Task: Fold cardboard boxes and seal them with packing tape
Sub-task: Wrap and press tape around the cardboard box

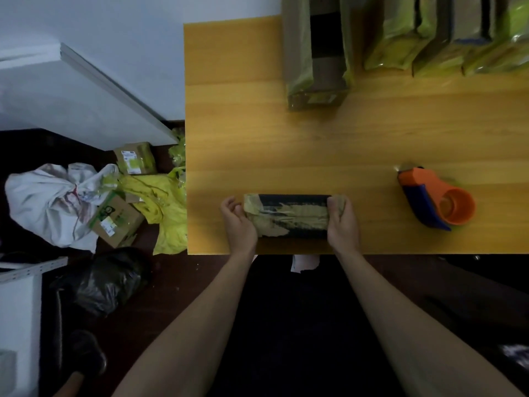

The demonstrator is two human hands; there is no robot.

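Two hands hold a small taped box at the near edge of a wooden table.

The box (287,214) is a flat, dark oblong with torn, wrinkled strips of tan tape across its top; it lies between the hands. The left hand (238,222) curls its fingers at the box's left end, pinching at the tape edge there. The right hand (342,222) wraps round the right end. To the right of the right hand, well apart, a tape gun (435,196) of smooth orange and blue plastic lies on the table (357,144), whose top is warm, yellow-brown wood grain. Beyond the hands stand glossy green-wrapped parcels (315,53). Left of the left hand, down on the dark floor (177,270), lie a crumpled white bag (48,202), yellow plastic (160,204) and cardboard cartons (117,222).
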